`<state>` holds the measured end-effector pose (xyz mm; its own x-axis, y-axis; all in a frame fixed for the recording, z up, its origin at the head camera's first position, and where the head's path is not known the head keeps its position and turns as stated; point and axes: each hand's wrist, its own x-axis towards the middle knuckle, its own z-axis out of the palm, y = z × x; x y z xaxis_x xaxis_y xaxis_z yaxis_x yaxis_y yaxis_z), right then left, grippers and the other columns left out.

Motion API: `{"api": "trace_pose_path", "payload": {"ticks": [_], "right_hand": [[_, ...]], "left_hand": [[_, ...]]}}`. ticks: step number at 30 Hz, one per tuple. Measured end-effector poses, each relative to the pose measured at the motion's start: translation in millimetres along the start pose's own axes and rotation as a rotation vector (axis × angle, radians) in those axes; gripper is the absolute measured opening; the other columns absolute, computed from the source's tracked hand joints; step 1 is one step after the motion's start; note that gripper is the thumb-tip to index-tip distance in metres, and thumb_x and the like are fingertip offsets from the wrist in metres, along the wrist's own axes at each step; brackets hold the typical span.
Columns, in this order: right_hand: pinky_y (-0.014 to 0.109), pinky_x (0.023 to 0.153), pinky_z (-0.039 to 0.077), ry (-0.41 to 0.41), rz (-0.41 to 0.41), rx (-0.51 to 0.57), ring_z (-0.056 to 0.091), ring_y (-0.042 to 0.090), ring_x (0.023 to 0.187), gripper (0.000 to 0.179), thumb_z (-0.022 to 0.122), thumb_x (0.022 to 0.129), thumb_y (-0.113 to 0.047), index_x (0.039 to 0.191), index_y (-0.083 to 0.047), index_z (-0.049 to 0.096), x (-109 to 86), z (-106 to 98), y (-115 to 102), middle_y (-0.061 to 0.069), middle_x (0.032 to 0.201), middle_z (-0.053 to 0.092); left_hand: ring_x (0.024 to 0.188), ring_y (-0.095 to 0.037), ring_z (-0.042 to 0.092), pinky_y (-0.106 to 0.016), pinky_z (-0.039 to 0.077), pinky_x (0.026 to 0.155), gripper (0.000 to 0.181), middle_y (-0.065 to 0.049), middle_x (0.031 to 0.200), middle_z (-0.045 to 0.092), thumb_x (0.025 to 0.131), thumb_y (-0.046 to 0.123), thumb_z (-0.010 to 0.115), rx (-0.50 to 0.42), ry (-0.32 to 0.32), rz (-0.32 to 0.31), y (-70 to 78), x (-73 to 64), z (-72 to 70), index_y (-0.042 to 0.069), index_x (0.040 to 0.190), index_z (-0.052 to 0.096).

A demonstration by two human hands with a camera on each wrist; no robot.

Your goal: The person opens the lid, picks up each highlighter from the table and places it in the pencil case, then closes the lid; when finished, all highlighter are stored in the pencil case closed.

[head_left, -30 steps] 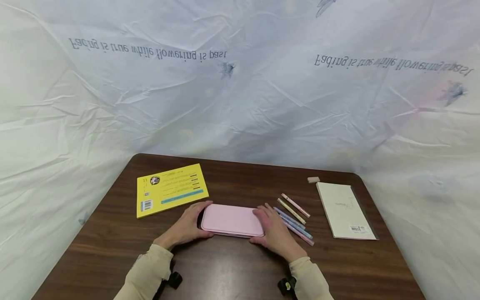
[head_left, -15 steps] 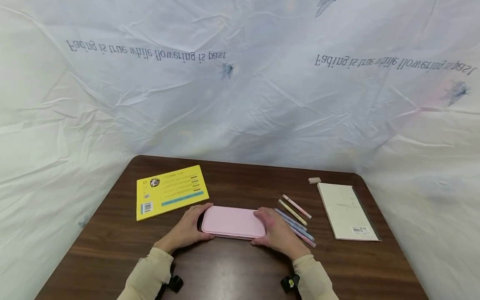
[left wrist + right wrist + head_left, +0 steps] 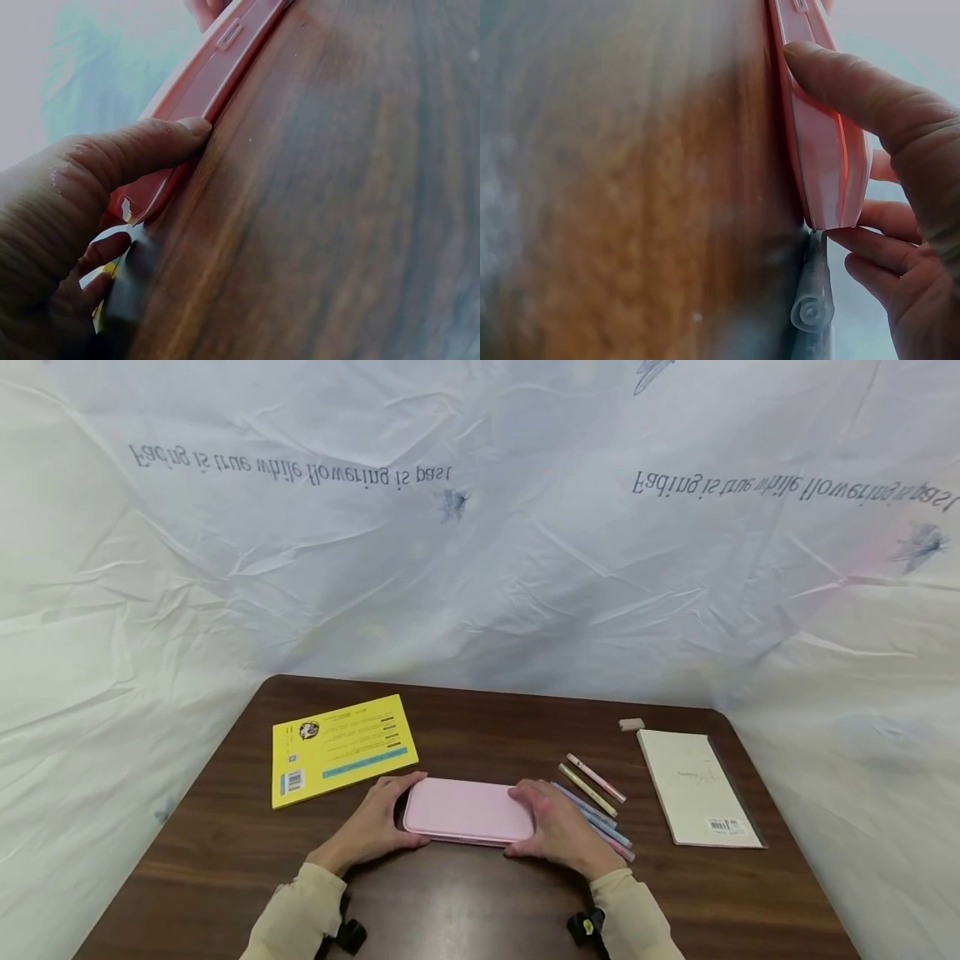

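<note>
A pink pencil case (image 3: 471, 810) with rounded corners lies flat on the dark wooden table (image 3: 457, 902), its long side facing me. My left hand (image 3: 375, 818) grips its left end, thumb on the near side and fingers toward the far edge. At the opposite end, my right hand (image 3: 558, 827) holds the case the same way. In the left wrist view, the thumb presses the side of the case (image 3: 199, 86), which has a small catch. The right wrist view shows the thumb on the front side of the case (image 3: 817, 142) and fingers around its end.
Several slim pens (image 3: 592, 789) lie close beside my right hand. Further right are a cream notepad (image 3: 693, 785) and a small eraser (image 3: 632, 724). A yellow book (image 3: 345, 747) lies back left. A pale printed curtain (image 3: 480, 568) encloses the table.
The whole head view has shifted slightly downward, the table and its things appearing a little lower. Both hands keep their hold on the pencil case, which stays in place on the table.
</note>
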<state>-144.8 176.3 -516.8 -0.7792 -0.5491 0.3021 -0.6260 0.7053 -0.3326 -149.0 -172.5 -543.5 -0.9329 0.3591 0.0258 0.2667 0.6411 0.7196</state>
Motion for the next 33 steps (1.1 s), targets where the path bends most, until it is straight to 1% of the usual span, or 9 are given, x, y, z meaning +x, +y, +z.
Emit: {"api": "trace_pose_path", "payload": {"ticks": [4,9,16,19,25,27,30,33], "right_hand": [[0.042,0.095,0.056,0.023,-0.031,-0.005,0.067,0.023,0.107,0.082,0.1,0.061,-0.051,0.123,-0.006,0.07,0.4,0,0,0.005,0.119,0.07],[0.041,0.093,0.056,0.021,-0.048,-0.005,0.067,0.022,0.104,0.082,0.1,0.06,-0.052,0.121,-0.006,0.07,0.7,0,1,0.005,0.115,0.07],[0.04,0.092,0.056,0.019,-0.079,-0.025,0.067,0.021,0.102,0.082,0.099,0.061,-0.054,0.121,-0.005,0.07,0.8,-2,3,0.004,0.114,0.071],[0.041,0.093,0.057,0.003,-0.062,-0.021,0.067,0.021,0.105,0.082,0.099,0.061,-0.051,0.122,-0.005,0.069,1.2,-3,2,0.005,0.116,0.07],[0.046,0.096,0.056,-0.061,0.033,0.023,0.065,0.027,0.111,0.079,0.099,0.069,-0.04,0.128,-0.004,0.061,1.9,0,-6,0.012,0.125,0.064],[0.048,0.098,0.055,-0.08,0.048,0.027,0.064,0.028,0.115,0.079,0.098,0.072,-0.04,0.131,-0.005,0.058,3.1,3,-9,0.012,0.128,0.063],[0.052,0.103,0.052,-0.096,0.045,0.019,0.062,0.033,0.123,0.081,0.096,0.074,-0.043,0.137,-0.008,0.059,4.6,6,-12,0.013,0.135,0.062],[0.055,0.104,0.051,-0.102,0.019,-0.007,0.061,0.037,0.127,0.081,0.094,0.076,-0.046,0.142,-0.013,0.061,5.8,6,-11,0.015,0.14,0.061]], "left_hand": [[0.128,-0.021,0.048,-0.054,0.045,0.11,0.1,0.0,0.146,0.055,0.073,0.055,0.095,-0.005,0.012,-0.001,0.8,-2.0,0.3,0.027,0.158,0.049],[0.122,-0.017,0.047,-0.051,0.046,0.106,0.101,0.004,0.141,0.056,0.072,0.055,0.095,-0.009,0.006,-0.014,0.4,-3.9,1.1,0.028,0.158,0.049],[0.119,-0.016,0.046,-0.049,0.045,0.105,0.1,0.006,0.14,0.056,0.072,0.055,0.096,-0.012,0.004,-0.014,1.5,-3.7,2.2,0.028,0.157,0.05],[0.119,-0.015,0.046,-0.049,0.046,0.105,0.1,0.006,0.14,0.056,0.072,0.054,0.096,-0.006,0.008,-0.006,1.7,-3.0,2.4,0.027,0.157,0.05],[0.123,-0.018,0.046,-0.051,0.045,0.107,0.1,0.002,0.144,0.055,0.073,0.053,0.095,-0.003,0.01,-0.001,0.7,-1.6,1.0,0.028,0.158,0.048],[0.124,-0.019,0.045,-0.051,0.045,0.107,0.1,0.001,0.144,0.054,0.073,0.053,0.095,-0.004,0.008,-0.009,0.4,-1.8,0.1,0.029,0.158,0.048],[0.123,-0.02,0.045,-0.051,0.045,0.106,0.1,0.0,0.145,0.055,0.073,0.053,0.095,0.0,0.005,-0.009,0.2,-1.8,-0.1,0.029,0.158,0.048],[0.122,-0.018,0.045,-0.05,0.045,0.106,0.1,0.001,0.145,0.056,0.073,0.053,0.096,0.01,0.005,-0.01,1.1,-1.1,1.0,0.029,0.157,0.048]]}}
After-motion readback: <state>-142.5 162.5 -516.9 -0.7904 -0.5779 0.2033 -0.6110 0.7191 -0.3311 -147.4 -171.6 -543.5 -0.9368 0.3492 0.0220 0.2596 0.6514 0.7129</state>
